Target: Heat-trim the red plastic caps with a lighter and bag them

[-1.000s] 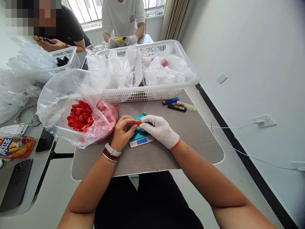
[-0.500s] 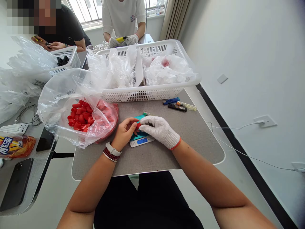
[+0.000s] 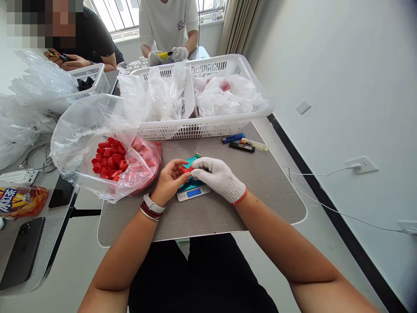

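Observation:
Above a small digital scale [image 3: 181, 196], my left hand [image 3: 169, 180] and my right hand [image 3: 213, 175] meet over one small red plastic elbow piece [image 3: 184, 169]. Bare fingertips of the left pinch its left part. On the right, the thumb and fingers in a white knitted glove close on its other end. The scale has a teal top [image 3: 189, 186] and a lit blue display whose digits are too small to read surely. A clear plastic bag [image 3: 81, 130] full of similar red pieces [image 3: 111, 158] stands left of my hands.
A white basket [image 3: 195, 129] holding plastic bags spans the table's back. Blue, black and orange-clear cutters or markers [image 3: 243, 146] lie at right. A side table at left bears phones [image 3: 22, 252] and a drink bottle [image 3: 24, 200]. Two people work opposite; one wears gloves [image 3: 179, 54].
The red piece now shows more between my fingers and appears turned. The digits on the scale's display look different. My hands have hardly moved.

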The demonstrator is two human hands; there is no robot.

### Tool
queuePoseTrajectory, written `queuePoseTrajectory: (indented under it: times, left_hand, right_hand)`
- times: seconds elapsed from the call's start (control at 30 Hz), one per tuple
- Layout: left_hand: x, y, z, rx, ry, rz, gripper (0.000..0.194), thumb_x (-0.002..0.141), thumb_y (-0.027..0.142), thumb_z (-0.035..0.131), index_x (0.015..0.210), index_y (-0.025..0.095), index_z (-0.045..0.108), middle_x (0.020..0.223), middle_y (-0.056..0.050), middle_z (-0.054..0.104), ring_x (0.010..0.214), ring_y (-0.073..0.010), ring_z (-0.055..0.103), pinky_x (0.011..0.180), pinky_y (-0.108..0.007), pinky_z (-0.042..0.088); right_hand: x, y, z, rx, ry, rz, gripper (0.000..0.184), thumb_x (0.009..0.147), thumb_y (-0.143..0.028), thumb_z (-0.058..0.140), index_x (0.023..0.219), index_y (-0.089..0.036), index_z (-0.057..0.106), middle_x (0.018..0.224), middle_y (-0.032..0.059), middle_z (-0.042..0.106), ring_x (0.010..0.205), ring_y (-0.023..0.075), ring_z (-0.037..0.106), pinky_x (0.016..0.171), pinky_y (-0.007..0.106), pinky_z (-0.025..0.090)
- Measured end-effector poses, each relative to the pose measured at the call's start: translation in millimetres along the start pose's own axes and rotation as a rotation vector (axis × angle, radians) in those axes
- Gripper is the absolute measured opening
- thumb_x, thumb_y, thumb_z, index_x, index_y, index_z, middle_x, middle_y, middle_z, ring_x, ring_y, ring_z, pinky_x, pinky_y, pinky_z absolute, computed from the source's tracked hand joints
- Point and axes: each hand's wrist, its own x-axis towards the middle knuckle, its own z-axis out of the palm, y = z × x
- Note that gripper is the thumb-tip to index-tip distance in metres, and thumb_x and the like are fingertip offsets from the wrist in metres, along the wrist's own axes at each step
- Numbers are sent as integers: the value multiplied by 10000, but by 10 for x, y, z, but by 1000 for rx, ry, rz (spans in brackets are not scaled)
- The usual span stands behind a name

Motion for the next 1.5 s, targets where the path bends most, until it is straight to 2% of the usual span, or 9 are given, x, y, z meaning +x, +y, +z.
queuePoseTrajectory:
  times: [0.13, 0.33, 0.53, 0.63, 0.8, 0.97, 1.1, 1.37, 1.5]
  left_hand:
    - [-1, 6, 1, 20, 9, 3, 425, 757, 427, 806, 1041, 185, 602, 752, 20, 602, 623, -88, 598, 573, -207, 513]
    - [2, -10, 13, 44, 74, 87, 451, 751, 392, 815, 1065, 201, 554, 949, -27, 615, 830, -123, 638, 700, -226, 546]
    - [-8, -13, 8, 343, 91, 262, 305, 814, 374, 748, 1027, 185, 637, 1036, -56, 608, 877, -144, 612, 729, -256, 537]
    - [-32, 7, 11, 431, 75, 224, 264, 905, 413, 632, 1013, 173, 655, 925, -47, 668, 815, -150, 633, 737, -272, 525]
    - [-67, 59, 37, 422, 32, 120, 387, 981, 498, 458, 895, 168, 641, 653, 5, 622, 567, -126, 589, 574, -248, 479]
    - [-65, 22, 45, 439, 57, 143, 359, 925, 502, 561, 1006, 162, 642, 785, -26, 679, 656, -138, 624, 612, -249, 504]
    - [-57, -17, 45, 532, 74, 188, 347, 848, 407, 687, 1091, 164, 644, 913, -46, 709, 695, -130, 605, 636, -243, 506]
    - [-51, -6, 41, 681, 82, 267, 264, 903, 336, 629, 1095, 156, 650, 915, -46, 716, 684, -124, 600, 620, -237, 495]
    - [-46, -22, 28, 804, 106, 371, 247, 894, 295, 648, 1096, 154, 653, 981, -72, 721, 802, -161, 634, 712, -278, 521]
  right_hand:
    - [2, -11, 2, -1, 2, 10, 113, 842, -232, 612, 782, -169, 684, 769, 2, 659, 712, 123, 578, 670, 243, 465]
    - [-5, 2, 3, 27, 50, 75, 160, 851, -301, 620, 771, -166, 650, 706, -10, 603, 639, 108, 521, 598, 235, 436]
    - [-15, -6, 5, 128, 30, 116, 172, 847, -326, 629, 798, -163, 657, 722, -1, 615, 660, 112, 543, 614, 234, 458]
    - [-12, -13, 2, 184, 0, 129, 187, 857, -344, 620, 828, -165, 667, 744, 9, 624, 685, 125, 570, 637, 247, 482]
    - [-4, -18, 0, 118, -39, 62, 155, 860, -297, 611, 796, -174, 682, 770, 9, 628, 703, 122, 570, 672, 249, 489]
    - [2, -16, 1, 76, 19, 47, 145, 863, -285, 609, 838, -173, 697, 804, 11, 650, 712, 124, 583, 683, 250, 491]
    - [6, -12, 3, 61, 58, 48, 142, 856, -283, 616, 867, -169, 700, 813, 10, 660, 726, 125, 587, 691, 246, 489]
    - [10, 13, -15, -92, 80, -7, 134, 874, -275, 603, 819, -175, 674, 779, -5, 642, 716, 122, 577, 688, 245, 465]
    - [12, 33, -28, -270, 105, -79, 141, 882, -279, 604, 806, -187, 681, 802, 5, 675, 737, 140, 613, 725, 265, 478]
